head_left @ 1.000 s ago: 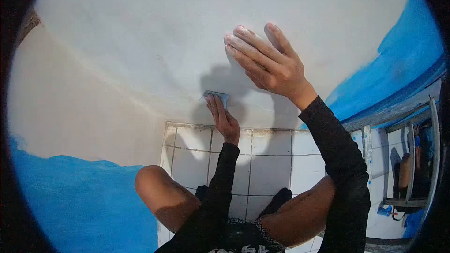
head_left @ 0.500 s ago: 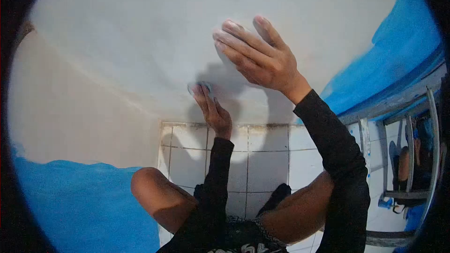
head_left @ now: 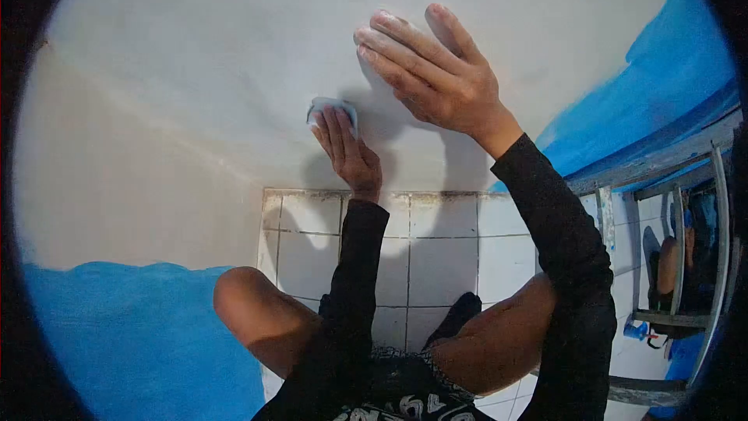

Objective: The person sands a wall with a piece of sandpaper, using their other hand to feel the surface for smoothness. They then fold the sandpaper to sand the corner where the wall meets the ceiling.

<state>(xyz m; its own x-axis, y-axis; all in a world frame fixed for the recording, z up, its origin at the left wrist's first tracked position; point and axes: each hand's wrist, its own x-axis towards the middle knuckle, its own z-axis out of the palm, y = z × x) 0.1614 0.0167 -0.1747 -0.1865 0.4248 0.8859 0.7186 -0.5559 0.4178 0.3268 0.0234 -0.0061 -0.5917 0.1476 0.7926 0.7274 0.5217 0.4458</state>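
Observation:
My left hand [head_left: 351, 160] presses a small pale grey-blue piece of sandpaper [head_left: 333, 103] against the off-white wall [head_left: 234, 47], low down near the floor. Its fingers lie flat over the sheet, whose edges show around the fingertips. Higher and to the right, my right hand [head_left: 440, 78] rests open by the same wall, fingers stretched out and thumb apart. White dust coats the fingertips of this hand, and nothing is in it.
Blue paint [head_left: 140, 327] covers the lower left wall, with more blue paint [head_left: 647, 93] at right. White floor tiles [head_left: 444, 265] lie below, between my bent knees. A metal-framed ladder-like stand [head_left: 721, 249] stands at far right, near a small blue object [head_left: 635, 330] on the floor.
My left hand has slid up the wall with the sandpaper, more of which now shows. My right hand appears slightly higher in view, still open.

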